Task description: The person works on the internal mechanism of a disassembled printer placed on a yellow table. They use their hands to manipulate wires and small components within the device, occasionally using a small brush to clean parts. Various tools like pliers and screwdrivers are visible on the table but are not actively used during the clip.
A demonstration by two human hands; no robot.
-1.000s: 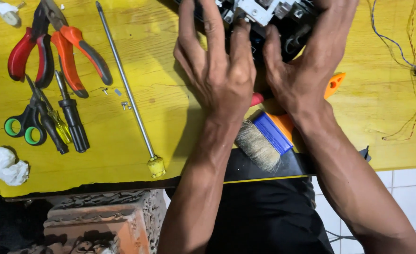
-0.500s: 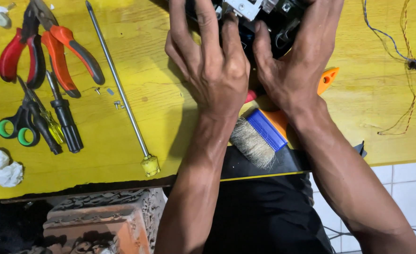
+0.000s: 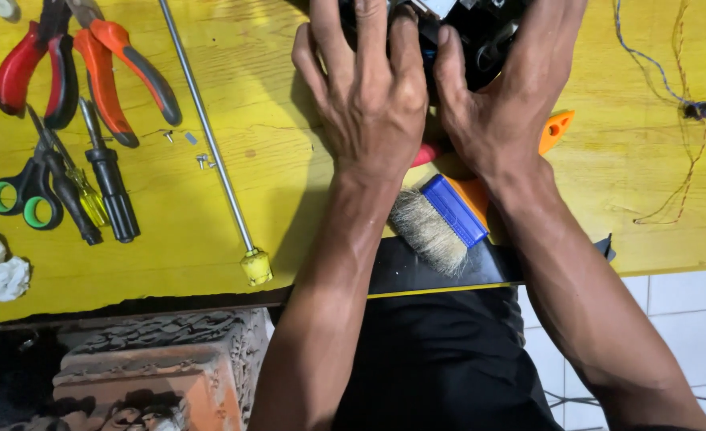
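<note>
Left hand (image 3: 373, 104) and right hand (image 3: 501, 112) reach forward (fingers curled), side by side.

**Hidden and cut off at the bench**

Lying mostly covered under both hands: a dark device (image 3: 481, 40), running off the top edge, make and parts too blurred to tell. Hiding the fingertips of the left hand (image 3: 373, 96) and right hand (image 3: 505, 112) against that device, grip unclear. Running past the top edge: pliers (image 3: 89, 72), long metal rod (image 3: 209, 144), thin wires (image 3: 672, 88). Showing only partly beneath the wrists: paintbrush (image 3: 441, 223), orange piece (image 3: 555, 130). Lying too small to identify: tiny screws (image 3: 201, 160).
</note>
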